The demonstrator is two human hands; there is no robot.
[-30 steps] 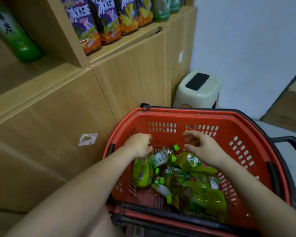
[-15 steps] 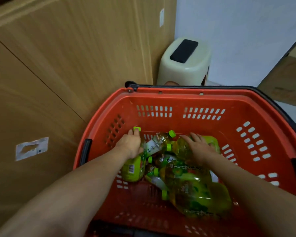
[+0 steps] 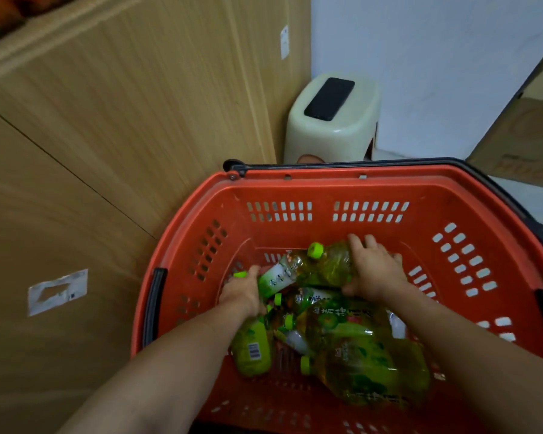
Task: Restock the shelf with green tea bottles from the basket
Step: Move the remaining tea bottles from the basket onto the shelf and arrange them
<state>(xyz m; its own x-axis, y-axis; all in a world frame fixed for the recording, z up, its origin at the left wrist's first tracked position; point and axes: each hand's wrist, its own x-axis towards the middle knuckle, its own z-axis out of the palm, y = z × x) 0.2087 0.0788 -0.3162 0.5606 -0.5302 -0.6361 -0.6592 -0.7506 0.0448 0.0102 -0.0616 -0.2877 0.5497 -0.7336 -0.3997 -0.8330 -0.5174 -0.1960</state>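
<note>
1. two bare forearms reach in from the bottom edge and down into a red plastic basket (image 3: 295, 189) with slotted walls and black handles.
2. green tea bottles (image 3: 367, 368) lie on their sides in a loose heap on the basket floor. they have bright green caps and yellow-green liquid, and the largest lies nearest the viewer.
3. the left hand (image 3: 242, 292) is at the left edge of the heap, fingers curled round the neck of a barcode bottle (image 3: 253, 349). the bottle's green cap pokes out past the fingertips and its labelled body shows below the wrist.
4. the right hand (image 3: 375, 270) is a little farther in, clasping the far bottle (image 3: 326, 266) from above. the fingers drape over its far side, the thumb presses its near side, and its cap points left.
5. just left of the basket stands a wooden cabinet (image 3: 107, 136) with a torn white sticker (image 3: 57, 291) on its panel.
6. beyond the basket's far rim, a cream plastic stool (image 3: 326, 136) stands in the corner beside the cabinet, with a black phone (image 3: 329, 98) lying flat on its seat.
7. farthest back are a white wall (image 3: 420, 57) and, at the right edge, a cardboard box (image 3: 527, 136).
</note>
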